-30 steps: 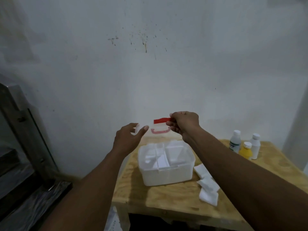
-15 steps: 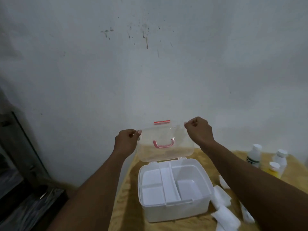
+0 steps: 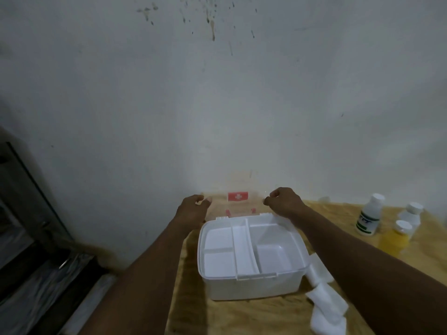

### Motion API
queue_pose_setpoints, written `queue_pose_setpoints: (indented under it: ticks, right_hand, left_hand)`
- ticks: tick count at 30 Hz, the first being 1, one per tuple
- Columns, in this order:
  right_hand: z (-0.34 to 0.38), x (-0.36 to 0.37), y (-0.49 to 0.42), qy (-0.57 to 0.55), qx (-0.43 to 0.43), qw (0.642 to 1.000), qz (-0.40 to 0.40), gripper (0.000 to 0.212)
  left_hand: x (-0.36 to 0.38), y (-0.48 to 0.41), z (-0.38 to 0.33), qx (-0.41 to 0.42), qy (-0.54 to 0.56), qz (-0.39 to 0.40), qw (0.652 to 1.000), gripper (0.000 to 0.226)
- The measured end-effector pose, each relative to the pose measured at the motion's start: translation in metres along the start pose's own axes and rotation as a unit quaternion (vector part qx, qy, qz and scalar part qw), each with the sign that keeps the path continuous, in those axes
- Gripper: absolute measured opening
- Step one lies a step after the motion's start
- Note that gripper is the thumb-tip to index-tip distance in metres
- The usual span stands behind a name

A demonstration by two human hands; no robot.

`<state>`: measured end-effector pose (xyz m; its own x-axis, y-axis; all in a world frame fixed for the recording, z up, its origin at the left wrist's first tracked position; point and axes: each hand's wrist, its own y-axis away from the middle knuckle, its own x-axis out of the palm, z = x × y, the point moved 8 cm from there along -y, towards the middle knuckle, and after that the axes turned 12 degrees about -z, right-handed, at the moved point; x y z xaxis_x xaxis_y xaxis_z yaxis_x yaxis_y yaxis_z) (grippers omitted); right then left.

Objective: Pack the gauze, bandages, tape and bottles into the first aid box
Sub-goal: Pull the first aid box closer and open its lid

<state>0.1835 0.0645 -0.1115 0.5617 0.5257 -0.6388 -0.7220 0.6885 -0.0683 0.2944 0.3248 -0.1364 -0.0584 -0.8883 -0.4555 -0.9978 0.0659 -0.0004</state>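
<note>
Both hands, left hand (image 3: 191,209) and right hand (image 3: 283,201), have fingers pinched on the clear lid's (image 3: 238,204) far corners behind the open first aid box (image 3: 251,284); best lay it back gently, then release.

What we cannot make out around the open box

We can barely trace the clear lid (image 3: 238,206) against the wall; its far edge is lost. Our right forearm (image 3: 362,257) hides part of the white gauze pads (image 3: 326,308), and the nearest pad is cut by the bottom edge. The label on the left bottle (image 3: 368,215) is too blurred to read.
</note>
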Motion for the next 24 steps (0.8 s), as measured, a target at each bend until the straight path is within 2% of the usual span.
queue_pose_setpoints:
  ticks: [5,10,19,24]
  right_hand:
    - [0.002,-0.015,0.016,-0.002,0.002,1.0,0.021,0.054]
    - [0.006,-0.043,0.041,0.013,0.007,0.999,0.035,0.038]
    - [-0.02,-0.063,0.088,0.052,0.042,0.994,0.083,0.024]
    - [-0.022,-0.062,0.093,0.022,0.035,0.998,0.048,0.014]
  left_hand:
    - [0.003,0.026,0.004,-0.05,-0.025,0.062,0.997,0.068]
    - [-0.014,0.055,0.002,-0.048,-0.081,0.082,0.992,0.072]
    - [-0.035,0.124,0.005,-0.089,-0.089,0.117,0.985,0.038]
    - [-0.032,0.126,0.004,-0.065,-0.071,0.065,0.993,0.037]
